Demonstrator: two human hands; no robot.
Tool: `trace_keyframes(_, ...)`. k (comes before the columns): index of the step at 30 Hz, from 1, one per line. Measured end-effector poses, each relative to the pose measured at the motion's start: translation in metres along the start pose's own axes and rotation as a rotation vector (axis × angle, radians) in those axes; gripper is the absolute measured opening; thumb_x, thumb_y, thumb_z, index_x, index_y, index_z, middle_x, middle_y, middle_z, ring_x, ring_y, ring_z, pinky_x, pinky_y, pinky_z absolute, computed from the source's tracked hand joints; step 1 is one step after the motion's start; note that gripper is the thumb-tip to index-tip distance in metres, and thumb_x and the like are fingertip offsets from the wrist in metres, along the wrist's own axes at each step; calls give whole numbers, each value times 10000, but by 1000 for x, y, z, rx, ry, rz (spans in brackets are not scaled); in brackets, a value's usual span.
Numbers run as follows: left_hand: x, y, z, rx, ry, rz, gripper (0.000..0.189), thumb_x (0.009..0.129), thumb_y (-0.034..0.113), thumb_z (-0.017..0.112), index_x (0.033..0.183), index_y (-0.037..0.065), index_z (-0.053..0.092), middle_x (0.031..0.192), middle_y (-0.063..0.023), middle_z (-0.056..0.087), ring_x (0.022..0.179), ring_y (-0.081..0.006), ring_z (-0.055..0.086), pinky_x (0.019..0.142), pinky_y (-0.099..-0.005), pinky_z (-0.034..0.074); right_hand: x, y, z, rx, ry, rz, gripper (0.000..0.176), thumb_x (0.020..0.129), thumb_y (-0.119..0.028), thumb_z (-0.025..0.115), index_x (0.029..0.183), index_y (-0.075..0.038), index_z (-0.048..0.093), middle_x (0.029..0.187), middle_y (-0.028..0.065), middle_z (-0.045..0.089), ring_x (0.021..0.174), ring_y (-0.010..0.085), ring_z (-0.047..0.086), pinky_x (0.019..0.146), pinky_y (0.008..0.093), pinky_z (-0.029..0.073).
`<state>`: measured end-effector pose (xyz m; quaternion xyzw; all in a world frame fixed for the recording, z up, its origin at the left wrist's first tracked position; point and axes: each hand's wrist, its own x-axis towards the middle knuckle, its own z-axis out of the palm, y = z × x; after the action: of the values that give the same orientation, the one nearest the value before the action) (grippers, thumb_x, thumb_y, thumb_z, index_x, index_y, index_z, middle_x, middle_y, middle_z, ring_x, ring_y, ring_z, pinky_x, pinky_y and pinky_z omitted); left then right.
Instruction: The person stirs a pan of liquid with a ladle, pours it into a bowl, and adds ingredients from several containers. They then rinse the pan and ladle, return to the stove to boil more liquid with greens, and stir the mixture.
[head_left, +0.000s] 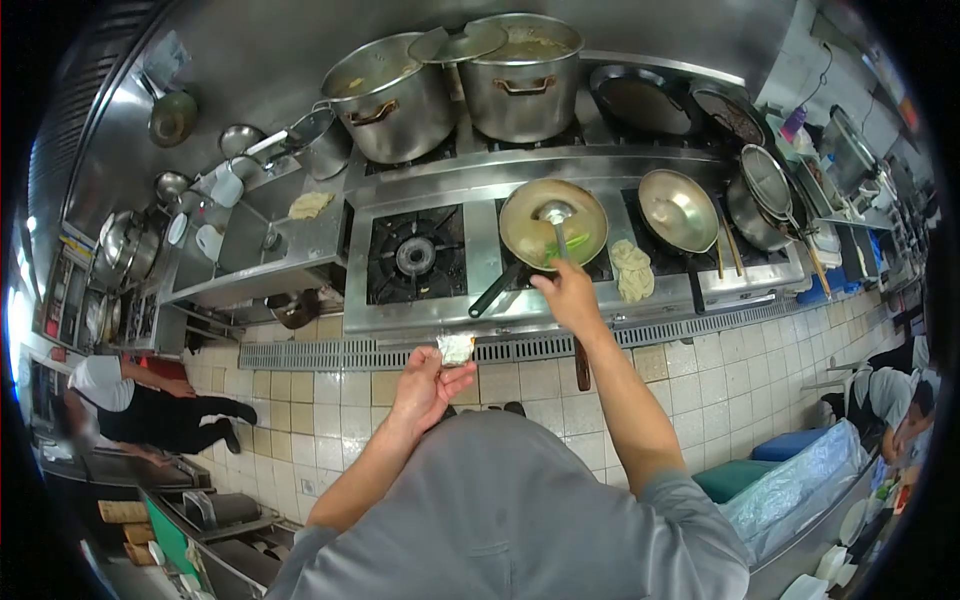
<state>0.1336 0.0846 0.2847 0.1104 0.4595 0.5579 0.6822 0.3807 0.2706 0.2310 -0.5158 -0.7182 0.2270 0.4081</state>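
Observation:
My left hand (428, 388) holds a small whitish, silvery square container (456, 348) in front of the stove edge; its contents are too small to name. My right hand (570, 298) is closed around the handle of a ladle (554, 211). The ladle's bowl rests inside a frying pan (517, 222) on the burner, beside some long green vegetable pieces (573, 243). Pale liquid seems to cover the pan's bottom. The pan's black handle (494, 292) points toward me, between my two hands.
Two large stockpots (390, 105) stand at the back. An unused burner (415, 256) lies left of the pan; a cloth (632, 270) and another frying pan (678, 210) are on the right. One person (130, 395) is at far left, another (890, 405) at far right.

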Motion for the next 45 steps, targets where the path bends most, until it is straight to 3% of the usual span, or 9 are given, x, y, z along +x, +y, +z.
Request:
trace_keyframes(3,0,-7,15,64,-4,33,40,1065,109,412,1044,100,446,1190,-195,608,988,-317,696,786,-401,628,-41,-27,-24,479,-492,570,429,927,-370,694,1142,0,665,987,133,689,770,195,678,643,322,548)
trace_keyframes(8,13,-25,30,953,-116,430,84,1012,39,523,1017,40,607,1150,-123,669,980,-228,680,801,-339,594,-101,-56,-2,1292,-565,929,257,977,-223,642,1067,15,681,907,96,692,729,163,674,618,261,563)
trace_keyframes(11,18,-27,32,1118,-197,550,70,977,39,602,971,29,671,1094,-99,690,970,-161,673,823,-292,559,-111,-63,5,1115,-388,728,186,949,-133,669,1049,23,682,910,107,701,765,157,685,656,270,579)
trace_keyframes(14,26,-27,28,630,-303,119,47,952,2,629,988,-17,653,1083,-119,685,982,-194,683,895,-326,573,-110,-71,-10,940,-397,579,133,909,-40,691,1019,33,683,919,89,707,787,136,677,697,264,568)
trace_keyframes(19,36,-32,5,266,-365,-64,80,933,-10,648,1000,32,636,1040,-115,682,996,-198,681,913,-356,574,-113,-76,-4,568,-435,227,81,893,-13,692,973,-6,703,880,44,688,763,94,634,678,247,522)
trace_keyframes(29,21,-6,-43,-80,-205,-266,174,965,135,652,1110,66,585,1078,-105,668,982,-219,686,909,-400,574,-100,-125,25,418,-453,-72,119,854,-90,671,948,-24,702,879,142,635,823,315,638,718,389,509)
trace_keyframes(35,4,15,-51,25,-152,-146,191,976,142,641,1141,72,576,1131,-108,657,1036,-235,667,964,-421,549,-92,-142,64,349,-337,-148,96,806,-39,689,765,-2,610,737,135,584,703,328,588,621,404,474)
trace_keyframes(43,-17,31,-69,5,-316,-56,224,982,79,609,1204,85,580,1177,-151,662,1105,-286,663,968,-434,542,-106,-159,90,504,-259,16,44,806,15,636,834,-17,649,761,119,561,734,299,586,662,394,485)
trace_keyframes(45,-5,23,-89,19,-210,-34,196,977,66,612,1172,78,611,1082,-151,694,1015,-288,700,892,-418,579,-88,-154,79,370,-518,-341,88,854,-82,636,912,-39,687,869,132,622,846,308,617,776,406,510)
